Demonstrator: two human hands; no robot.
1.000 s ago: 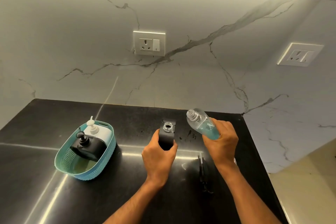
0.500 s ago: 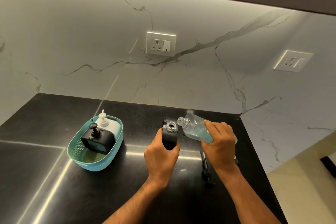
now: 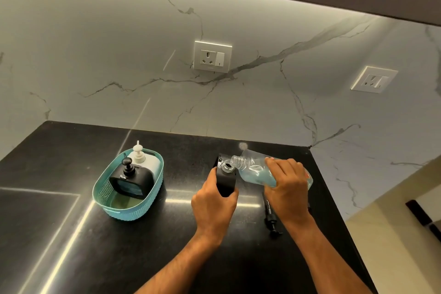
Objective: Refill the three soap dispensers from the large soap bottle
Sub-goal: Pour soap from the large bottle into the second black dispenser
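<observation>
My left hand (image 3: pixel 213 205) grips a black soap dispenser (image 3: pixel 225 178) with its pump off and its round neck open, standing on the black counter (image 3: pixel 71 234). My right hand (image 3: pixel 290 184) holds a clear soap bottle (image 3: pixel 254 169) with blue liquid, tipped almost flat, its uncapped mouth just over the dispenser's neck. A second black dispenser (image 3: pixel 132 182) and a white dispenser (image 3: pixel 145 162), both with pumps on, stand in a teal basket (image 3: pixel 126 210) to the left.
A loose black pump (image 3: pixel 270 216) lies on the counter below my right wrist. The counter's right edge runs close behind my right arm. Marble wall with two sockets (image 3: pixel 212 56) (image 3: pixel 373 79) stands behind; dark cabinets hang overhead.
My right hand has tipped the clear bottle from neck-up to nearly level and brought its mouth left to the dispenser's neck. The left hand keeps its hold.
</observation>
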